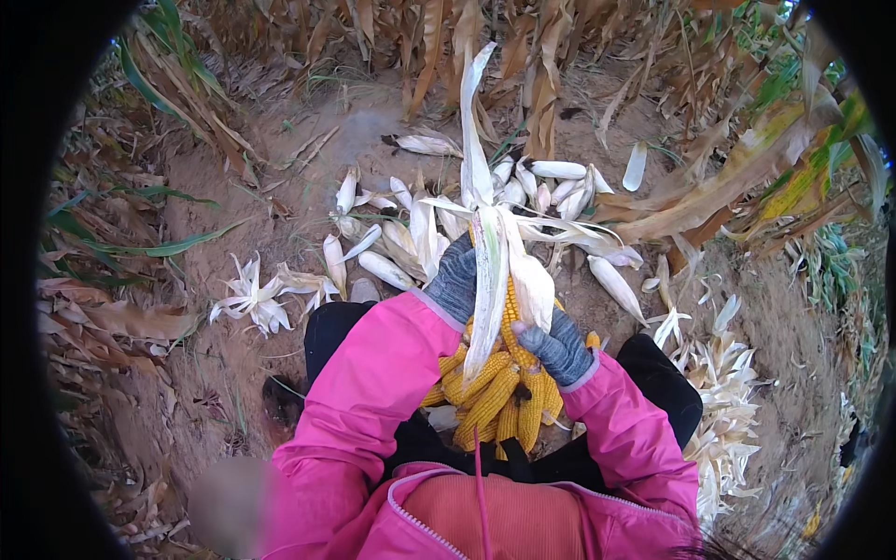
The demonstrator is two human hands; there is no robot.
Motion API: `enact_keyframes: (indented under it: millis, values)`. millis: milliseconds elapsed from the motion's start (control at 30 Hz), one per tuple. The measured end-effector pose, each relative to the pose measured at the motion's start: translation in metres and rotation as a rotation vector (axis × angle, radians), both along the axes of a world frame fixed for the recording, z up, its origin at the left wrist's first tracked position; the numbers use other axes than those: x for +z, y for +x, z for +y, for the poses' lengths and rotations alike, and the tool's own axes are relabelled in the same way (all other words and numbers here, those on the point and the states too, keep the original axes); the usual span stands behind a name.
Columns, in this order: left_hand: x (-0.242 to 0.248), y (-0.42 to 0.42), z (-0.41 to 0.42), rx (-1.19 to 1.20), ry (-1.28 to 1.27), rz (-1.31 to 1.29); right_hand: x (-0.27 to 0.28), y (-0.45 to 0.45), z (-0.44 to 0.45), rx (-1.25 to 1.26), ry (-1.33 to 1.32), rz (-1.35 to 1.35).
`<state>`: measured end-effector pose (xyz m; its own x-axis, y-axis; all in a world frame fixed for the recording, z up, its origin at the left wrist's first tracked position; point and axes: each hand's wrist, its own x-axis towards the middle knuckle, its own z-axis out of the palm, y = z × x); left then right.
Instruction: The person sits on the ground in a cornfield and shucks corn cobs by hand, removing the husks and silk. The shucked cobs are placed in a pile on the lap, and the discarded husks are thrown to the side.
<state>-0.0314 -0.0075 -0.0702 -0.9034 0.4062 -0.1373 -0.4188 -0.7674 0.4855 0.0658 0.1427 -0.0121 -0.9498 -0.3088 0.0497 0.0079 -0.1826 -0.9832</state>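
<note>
Between my hands is an ear of corn [512, 308], its yellow kernels partly bare and its pale husk [490, 259] peeled into long strips that spread up and over it. My left hand [453, 278], in a grey fingerless glove, grips the upper part of the ear; husk hides its fingers. Around the lower end closes my right hand [558, 346], gloved alike, its thumb against the kernels. Several husked ears [491, 402] lie heaped below, between my legs.
Beyond my hands, several unhusked ears [553, 185] lie on bare soil [224, 189]. Loose husks [724, 420] are piled at the right, and more husk [255, 297] lies at the left. Dry corn stalks [427, 56] stand along the far side; long leaves [735, 168] reach in from the right.
</note>
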Motion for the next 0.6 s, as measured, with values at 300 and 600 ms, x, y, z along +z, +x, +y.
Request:
enact_keyframes:
  millis: [300,600]
  values:
    - [0.041,0.016,0.01,0.038,0.002,-0.038,0.0,-0.022,0.032,-0.197,-0.26,-0.024]
    - [0.023,0.032,0.012,0.008,-1.07,0.758,-0.005,-0.055,0.1,0.007,-0.794,0.022]
